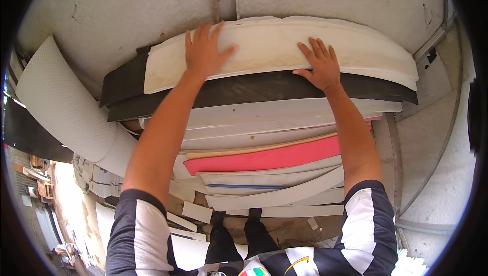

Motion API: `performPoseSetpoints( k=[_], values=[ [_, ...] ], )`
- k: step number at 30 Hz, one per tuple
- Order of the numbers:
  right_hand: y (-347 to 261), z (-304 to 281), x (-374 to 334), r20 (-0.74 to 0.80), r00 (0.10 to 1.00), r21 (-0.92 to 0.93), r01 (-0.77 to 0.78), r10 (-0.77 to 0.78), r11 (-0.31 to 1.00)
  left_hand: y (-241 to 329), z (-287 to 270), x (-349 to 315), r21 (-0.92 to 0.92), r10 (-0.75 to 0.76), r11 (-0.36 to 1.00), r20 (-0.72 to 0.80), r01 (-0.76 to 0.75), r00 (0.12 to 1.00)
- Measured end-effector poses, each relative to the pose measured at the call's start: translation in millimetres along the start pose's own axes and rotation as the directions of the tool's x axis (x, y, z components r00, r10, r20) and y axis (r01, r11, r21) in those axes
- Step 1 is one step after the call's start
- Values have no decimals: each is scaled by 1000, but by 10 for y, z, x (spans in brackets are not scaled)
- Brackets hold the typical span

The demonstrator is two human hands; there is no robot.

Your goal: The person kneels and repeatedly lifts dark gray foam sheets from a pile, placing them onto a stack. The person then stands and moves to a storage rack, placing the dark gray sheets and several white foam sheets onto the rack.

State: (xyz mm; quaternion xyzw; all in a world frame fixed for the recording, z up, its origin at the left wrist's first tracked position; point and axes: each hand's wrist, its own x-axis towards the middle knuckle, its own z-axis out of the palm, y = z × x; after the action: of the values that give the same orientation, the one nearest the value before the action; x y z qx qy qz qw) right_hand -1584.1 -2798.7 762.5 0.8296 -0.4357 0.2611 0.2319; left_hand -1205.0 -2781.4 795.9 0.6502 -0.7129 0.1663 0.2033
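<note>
Here, a white sheet [269, 47] is lying over a black sheet [254, 89], close to the grey wall [127, 6]. The left hand [204, 52] is resting on its left part, fingers spread and uncurled; the right hand [321, 63] is resting at its lower edge, right of the middle, fingers likewise apart, so neither is gripping anything. By its look, the sheet should be feeling light for its width and rather bendy, its smooth face giving little grip and its uneven upper edge risking tears. Holding near both ends would be keeping it from sagging. The palms are hiding their own contact, so how hard they are pressing is unclear. Perhaps more than one white layer is sitting there; the underside is lying out of view. The right forearm [353, 133] is covering part of the pink sheet [264, 157].
</note>
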Motion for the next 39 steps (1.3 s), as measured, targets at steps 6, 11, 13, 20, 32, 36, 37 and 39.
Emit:
performPoseSetpoints(
  k=[6,11,13,20,32,36,37,39],
  values=[
    [-210,-59,-57,28,993,-56,-112,113,992,252,39,-435,68,101,992,93,-107,991],
    [-294,-51,-83,43,981,-75,-187,191,979,222,73,-408,97,114,988,81,-122,990],
    [-371,-79,-120,51,970,-102,-231,237,968,273,6,-404,86,101,990,97,-110,990],
    [-546,-421,-512,31,931,-84,-359,362,930,564,-387,-580,236,30,969,149,-65,988],
    [-2290,-804,-3155,176,643,144,-766,746,626,1462,-153,-2942,-200,251,956,183,-215,950],
    [-2980,-932,-4380,400,396,71,-912,826,403,1601,270,-4026,-310,341,923,389,-227,856],
    [-3129,-914,-4686,436,333,58,-937,836,344,1599,393,-4303,-346,368,909,410,-231,834],
    [-3403,-829,-5281,509,209,28,-974,835,226,1578,625,-4809,-410,388,894,507,-181,770]
  ],
)
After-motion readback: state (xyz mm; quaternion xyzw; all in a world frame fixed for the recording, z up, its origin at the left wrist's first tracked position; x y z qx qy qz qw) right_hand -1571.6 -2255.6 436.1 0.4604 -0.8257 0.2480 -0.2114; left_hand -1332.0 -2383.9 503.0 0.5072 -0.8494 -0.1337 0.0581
